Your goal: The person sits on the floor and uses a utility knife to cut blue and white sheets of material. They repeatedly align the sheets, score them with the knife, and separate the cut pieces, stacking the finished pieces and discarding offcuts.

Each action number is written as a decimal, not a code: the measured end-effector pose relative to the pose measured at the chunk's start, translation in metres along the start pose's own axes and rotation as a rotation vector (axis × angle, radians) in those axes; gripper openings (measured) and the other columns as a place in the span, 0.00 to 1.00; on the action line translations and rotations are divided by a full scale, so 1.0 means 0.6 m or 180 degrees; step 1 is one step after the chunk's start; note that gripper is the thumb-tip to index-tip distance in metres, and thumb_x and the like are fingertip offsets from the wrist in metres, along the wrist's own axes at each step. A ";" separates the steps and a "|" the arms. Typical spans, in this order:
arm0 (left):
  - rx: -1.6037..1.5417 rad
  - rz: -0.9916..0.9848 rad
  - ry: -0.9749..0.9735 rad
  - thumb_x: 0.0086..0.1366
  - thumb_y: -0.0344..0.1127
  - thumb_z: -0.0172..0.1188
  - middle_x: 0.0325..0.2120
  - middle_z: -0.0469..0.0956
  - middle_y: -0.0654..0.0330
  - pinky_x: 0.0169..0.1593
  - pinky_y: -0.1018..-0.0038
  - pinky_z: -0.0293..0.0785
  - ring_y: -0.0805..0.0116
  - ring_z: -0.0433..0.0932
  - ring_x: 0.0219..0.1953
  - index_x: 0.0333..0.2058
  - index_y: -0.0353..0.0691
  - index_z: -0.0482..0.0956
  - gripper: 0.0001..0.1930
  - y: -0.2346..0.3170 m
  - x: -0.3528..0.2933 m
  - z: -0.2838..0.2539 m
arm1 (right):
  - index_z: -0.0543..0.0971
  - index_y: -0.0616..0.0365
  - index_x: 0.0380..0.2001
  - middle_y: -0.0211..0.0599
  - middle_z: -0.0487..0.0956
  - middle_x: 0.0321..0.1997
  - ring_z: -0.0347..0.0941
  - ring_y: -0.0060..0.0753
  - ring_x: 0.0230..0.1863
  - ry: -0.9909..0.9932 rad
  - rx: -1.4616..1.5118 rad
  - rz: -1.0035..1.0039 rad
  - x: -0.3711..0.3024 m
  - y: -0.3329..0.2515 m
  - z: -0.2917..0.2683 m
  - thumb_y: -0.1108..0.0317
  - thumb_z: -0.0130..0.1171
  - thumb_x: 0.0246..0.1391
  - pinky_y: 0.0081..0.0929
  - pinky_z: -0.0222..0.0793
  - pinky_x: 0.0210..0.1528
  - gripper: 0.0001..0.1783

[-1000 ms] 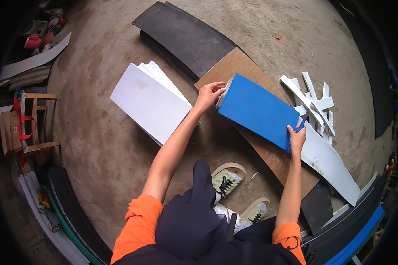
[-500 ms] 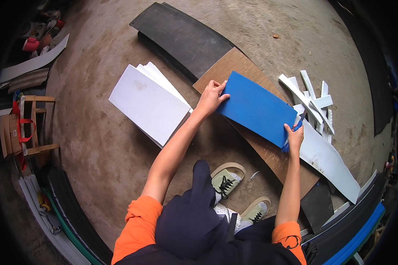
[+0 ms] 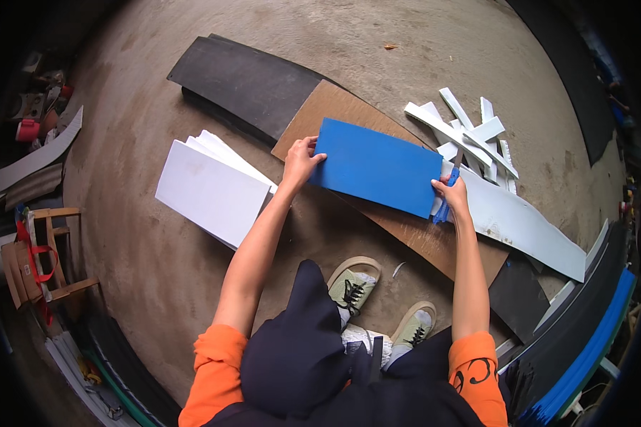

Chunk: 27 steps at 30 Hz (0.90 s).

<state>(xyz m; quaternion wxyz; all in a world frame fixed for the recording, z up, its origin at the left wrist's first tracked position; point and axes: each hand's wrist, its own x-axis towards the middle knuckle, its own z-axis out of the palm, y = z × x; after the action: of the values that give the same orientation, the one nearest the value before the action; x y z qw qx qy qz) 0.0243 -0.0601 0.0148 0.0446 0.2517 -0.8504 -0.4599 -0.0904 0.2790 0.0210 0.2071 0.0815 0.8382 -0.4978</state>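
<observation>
one blue panel shifted left in view | left fingers, right fingers clamping it | one right-hand blade

head: left fisheye | from above the lap at 6 o'clock | facing down toward 12 o'clock | near both hands

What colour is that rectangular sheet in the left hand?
Blue; the rectangular sheet shows best in the head view.

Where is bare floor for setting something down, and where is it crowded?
Bare floor shows between wooden frame and white sheets, and between black sheet and white strips. Crowded: around the right hand, with blue sheet, tool and strips.
</observation>
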 end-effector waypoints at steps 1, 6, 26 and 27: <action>0.0118 0.0007 0.0016 0.45 0.33 0.64 0.34 0.73 0.53 0.42 0.70 0.71 0.62 0.76 0.36 0.41 0.39 0.74 0.21 0.005 -0.001 0.000 | 0.63 0.56 0.25 0.33 0.73 0.25 0.67 0.20 0.21 -0.0175 0.0517 0.0036 0.002 0.004 -0.013 0.73 0.67 0.36 0.18 0.64 0.22 0.20; 0.0137 0.0088 0.0379 0.45 0.33 0.65 0.32 0.75 0.52 0.40 0.73 0.72 0.63 0.78 0.33 0.37 0.35 0.77 0.17 0.011 -0.015 0.008 | 0.66 0.57 0.25 0.32 0.75 0.24 0.72 0.22 0.25 0.0346 0.0020 -0.0126 0.000 0.026 -0.007 0.75 0.66 0.35 0.19 0.68 0.29 0.17; 0.0638 -0.0407 0.0127 0.46 0.38 0.65 0.34 0.77 0.53 0.44 0.71 0.69 0.62 0.76 0.38 0.36 0.32 0.75 0.20 0.048 -0.023 -0.011 | 0.66 0.59 0.28 0.32 0.71 0.18 0.70 0.24 0.18 -0.0057 0.1190 0.0272 -0.020 0.002 -0.027 0.59 0.61 0.45 0.22 0.69 0.21 0.17; 0.0953 -0.0125 0.0566 0.47 0.39 0.65 0.37 0.74 0.53 0.47 0.69 0.66 0.60 0.72 0.41 0.38 0.33 0.72 0.21 0.058 -0.027 -0.008 | 0.64 0.59 0.30 0.31 0.68 0.17 0.67 0.22 0.15 0.0006 0.1147 0.0316 -0.031 -0.005 -0.041 0.52 0.50 0.53 0.21 0.68 0.16 0.19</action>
<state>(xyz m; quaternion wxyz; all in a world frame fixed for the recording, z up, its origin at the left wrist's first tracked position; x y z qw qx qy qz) 0.0263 -0.0407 0.0482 0.0727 0.3117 -0.8970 -0.3048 -0.0813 0.2999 0.0417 0.2127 0.1591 0.7307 -0.6289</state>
